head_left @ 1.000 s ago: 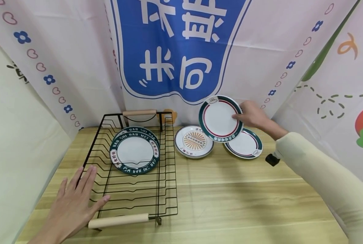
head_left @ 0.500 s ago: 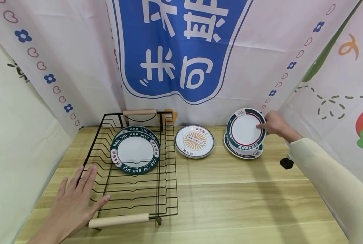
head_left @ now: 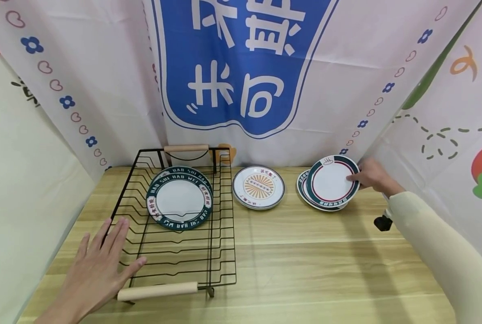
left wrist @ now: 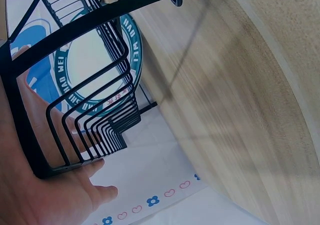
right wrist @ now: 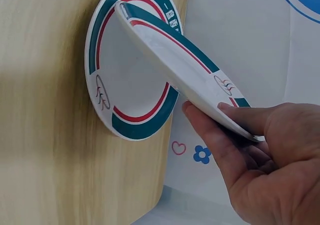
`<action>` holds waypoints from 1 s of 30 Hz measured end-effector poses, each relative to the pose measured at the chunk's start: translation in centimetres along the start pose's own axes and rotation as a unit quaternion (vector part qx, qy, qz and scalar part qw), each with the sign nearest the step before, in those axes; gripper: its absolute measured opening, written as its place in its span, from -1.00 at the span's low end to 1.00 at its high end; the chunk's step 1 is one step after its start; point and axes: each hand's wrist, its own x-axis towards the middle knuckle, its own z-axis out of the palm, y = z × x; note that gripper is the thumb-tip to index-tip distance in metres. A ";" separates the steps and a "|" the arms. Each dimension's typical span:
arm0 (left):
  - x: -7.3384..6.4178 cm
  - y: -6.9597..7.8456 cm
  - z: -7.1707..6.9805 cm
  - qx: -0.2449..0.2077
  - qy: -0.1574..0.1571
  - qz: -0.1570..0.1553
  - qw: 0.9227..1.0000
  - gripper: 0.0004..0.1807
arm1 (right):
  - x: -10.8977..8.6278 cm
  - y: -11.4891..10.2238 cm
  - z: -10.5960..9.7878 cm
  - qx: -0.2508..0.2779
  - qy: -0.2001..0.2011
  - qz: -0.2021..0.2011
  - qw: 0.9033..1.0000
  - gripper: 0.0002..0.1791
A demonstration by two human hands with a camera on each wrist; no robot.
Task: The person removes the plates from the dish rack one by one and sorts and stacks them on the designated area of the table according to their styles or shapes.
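Note:
My right hand [head_left: 375,175] pinches the rim of a white plate with a green band and red ring [head_left: 333,181], thumb on top and fingers beneath. The plate is tilted over a matching plate [right wrist: 132,70] that lies on the table; in the head view it covers most of that one. My left hand [head_left: 99,267] lies with fingers spread along the left side of a black wire dish rack [head_left: 180,254]. The left wrist view shows this hand [left wrist: 55,195] at the rack's wires. Two green-rimmed plates [head_left: 180,202] stand leaning in the rack's slots.
White plates with an orange sunburst [head_left: 259,188] lie stacked between the rack and the green-banded plates. The rack has wooden handles [head_left: 157,291] at front and back. A printed cloth [head_left: 115,81] hangs behind the wooden table [head_left: 306,270].
My right hand has carried the green-banded plate to the right and lowered it over the matching plate. The left hand and the rack have stayed in place.

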 end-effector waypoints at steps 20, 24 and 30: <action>0.0 0.1 0.0 -0.004 -0.002 -0.001 1.000 0.12 | 0.7 5.4 2.4 -0.081 -0.021 0.061 0.995 -0.55; -0.1 0.0 0.0 -0.003 -0.004 -0.001 1.000 0.13 | 0.9 5.2 3.3 -0.098 -0.033 0.079 0.991 -0.56; 0.0 0.0 0.0 -0.001 -0.002 -0.001 1.000 0.13 | 0.9 4.7 4.2 -0.121 -0.041 0.078 0.989 -0.53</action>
